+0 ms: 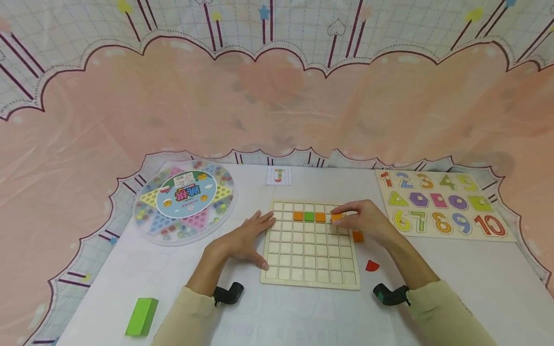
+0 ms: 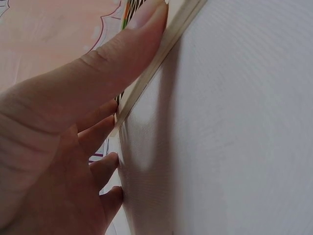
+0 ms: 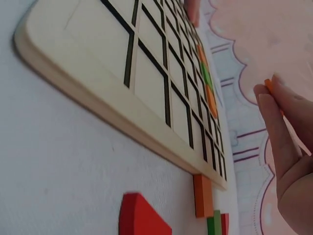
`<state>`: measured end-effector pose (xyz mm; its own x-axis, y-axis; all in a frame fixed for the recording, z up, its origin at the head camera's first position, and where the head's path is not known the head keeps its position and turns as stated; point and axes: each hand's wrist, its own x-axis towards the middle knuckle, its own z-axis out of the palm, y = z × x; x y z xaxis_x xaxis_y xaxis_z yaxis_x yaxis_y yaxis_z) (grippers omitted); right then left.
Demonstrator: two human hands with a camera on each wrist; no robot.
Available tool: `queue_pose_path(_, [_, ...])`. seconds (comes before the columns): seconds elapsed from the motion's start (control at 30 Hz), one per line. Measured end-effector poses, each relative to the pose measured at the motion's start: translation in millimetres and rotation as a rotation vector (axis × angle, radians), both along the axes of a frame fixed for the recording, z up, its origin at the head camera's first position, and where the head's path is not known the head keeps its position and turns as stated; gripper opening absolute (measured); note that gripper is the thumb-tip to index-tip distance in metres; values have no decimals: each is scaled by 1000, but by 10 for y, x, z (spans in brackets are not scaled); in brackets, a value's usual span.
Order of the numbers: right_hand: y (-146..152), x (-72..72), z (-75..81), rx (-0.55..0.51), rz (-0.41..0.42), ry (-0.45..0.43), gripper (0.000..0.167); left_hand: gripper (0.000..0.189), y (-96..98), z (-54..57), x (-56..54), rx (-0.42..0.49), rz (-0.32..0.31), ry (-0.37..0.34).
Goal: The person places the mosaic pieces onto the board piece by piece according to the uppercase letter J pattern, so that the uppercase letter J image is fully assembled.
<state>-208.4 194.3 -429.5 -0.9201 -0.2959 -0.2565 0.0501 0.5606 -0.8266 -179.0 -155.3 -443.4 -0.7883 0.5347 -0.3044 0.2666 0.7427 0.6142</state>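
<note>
- Head view: from my remote seat I find the orange tile (image 1: 336, 218) in the right hand (image 1: 368, 220), above the far right part of the grid board (image 1: 310, 286), to the right of two orange pieces (image 1: 298, 216) and the green piece (image 1: 309, 216) between them.
- I judge the tile light, stiff and small, perhaps painted wood, hardly fragile; its smooth faces could slip a little, so I would take it by opposite edges, fingertips only.
- Here I also see the left hand (image 1: 240, 238) spread along the board's left side, thumb nearer, fingers farther; the board looks flat, rigid and light enough to slide, so its rim is the place to steady it.
- Left wrist view: I see the thumb (image 2: 122, 54) lying over the board's edge, well apart from the fingers; this hand touches the board without wrapping round it.
- Right wrist view: I see the right hand's thumb and finger nearly together, clamped on the tile, with only a thin orange edge showing and a gap between it and the board.
- On the table, an orange block (image 3: 202, 196) lies against or just beside the board's right edge; a red piece (image 3: 142, 218) lies nearer.
</note>
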Motion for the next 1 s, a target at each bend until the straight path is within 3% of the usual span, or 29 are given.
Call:
queue_pose_path(0.4, [-329, -15, -87, -89, 7, 35, 33, 117, 12, 2, 13, -10, 11, 3])
queue_pose_path(0.73, [-531, 2, -146, 24, 20, 102, 29, 118, 17, 3, 15, -8, 13, -1])
queue_pose_path(1.0, [-601, 16, -199, 74, 70, 165, 16, 117, 15, 8, 14, -8, 14, 5])
